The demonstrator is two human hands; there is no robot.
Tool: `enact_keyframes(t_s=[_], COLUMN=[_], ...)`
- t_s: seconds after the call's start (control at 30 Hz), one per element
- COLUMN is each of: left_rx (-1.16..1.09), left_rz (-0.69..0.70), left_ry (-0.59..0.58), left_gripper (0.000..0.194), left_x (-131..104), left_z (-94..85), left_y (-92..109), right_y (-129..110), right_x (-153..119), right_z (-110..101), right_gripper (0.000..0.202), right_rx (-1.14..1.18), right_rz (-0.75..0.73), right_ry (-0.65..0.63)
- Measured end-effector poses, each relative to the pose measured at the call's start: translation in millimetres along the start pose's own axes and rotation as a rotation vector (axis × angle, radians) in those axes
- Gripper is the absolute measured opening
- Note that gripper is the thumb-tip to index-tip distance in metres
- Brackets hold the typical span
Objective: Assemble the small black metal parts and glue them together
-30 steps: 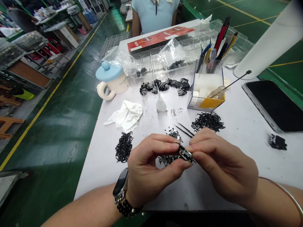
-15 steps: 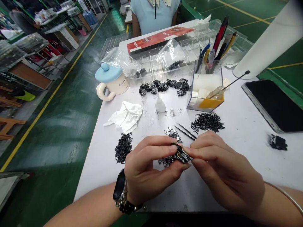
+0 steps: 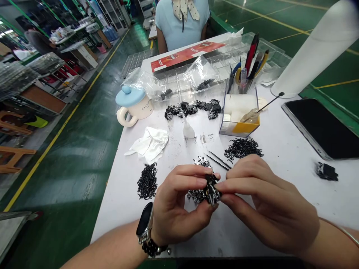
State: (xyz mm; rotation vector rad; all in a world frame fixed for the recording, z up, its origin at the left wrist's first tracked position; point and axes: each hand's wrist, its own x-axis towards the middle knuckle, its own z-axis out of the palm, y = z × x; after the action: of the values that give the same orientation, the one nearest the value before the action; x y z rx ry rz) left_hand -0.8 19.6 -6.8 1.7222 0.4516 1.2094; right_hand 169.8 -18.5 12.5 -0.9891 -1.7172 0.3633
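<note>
Between the thumb and fingers of my left hand (image 3: 179, 201) is a small black-and-silver assembly (image 3: 212, 189), upright over the table. My right hand (image 3: 269, 201) is closed in a pinch, its thumb and fingertip against the right edge of that assembly. Whether a tiny piece is also between these right fingertips is hidden. Behind my hands lies a heap of small silver metal parts (image 3: 197, 195), partly covered by the left hand. Dark tweezers (image 3: 218, 160) point away to the left, with their near end hidden behind my right hand.
Piles of small black curved pieces lie left (image 3: 147, 181) and right (image 3: 243, 148). Farther back are a white dropper bottle (image 3: 188, 129), white cloth (image 3: 151, 144), lidded mug (image 3: 137, 106), assemblies (image 3: 193, 108) and pen box (image 3: 241, 112). A phone (image 3: 322, 127) lies right. Another person (image 3: 182, 26) faces me.
The assembly has turned from a slanted position to a more upright one in my fingers. Both hands keep their grip near it. The whole view has shifted slightly downward.
</note>
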Motion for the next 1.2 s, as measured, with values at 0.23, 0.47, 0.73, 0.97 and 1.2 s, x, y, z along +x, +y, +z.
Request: enact_keyframes(t_s=[0.23,0.47,0.73,0.97,1.2], left_rx=[-0.042,-0.042,-0.037,-0.005,0.1], left_rz=[-0.002,0.029,0.044,0.077,0.129], left_ry=[-0.09,-0.088,-0.093,-0.07,-0.059], left_gripper=[0.037,0.034,0.034,0.031,0.025], left_x=[0.5,1.9,2.3,3.4,8.7], left_z=[-3.2,-3.0,-3.6,-0.4,0.2], left_y=[1.1,0.8,2.7,3.6,6.6], right_y=[4.0,4.3,5.8,4.6,5.2], right_x=[-0.6,-2.2,-5.4,-7.3,-6.2], right_z=[-7.8,-5.7,-0.3,1.9,3.0], right_gripper=[0.008,0.007,0.008,0.008,0.007], right_rx=[-0.051,-0.056,-0.005,0.015,0.047], right_rz=[-0.073,-0.108,-0.097,-0.1,-0.089], right_ry=[-0.053,-0.037,-0.027,0.004,0.001])
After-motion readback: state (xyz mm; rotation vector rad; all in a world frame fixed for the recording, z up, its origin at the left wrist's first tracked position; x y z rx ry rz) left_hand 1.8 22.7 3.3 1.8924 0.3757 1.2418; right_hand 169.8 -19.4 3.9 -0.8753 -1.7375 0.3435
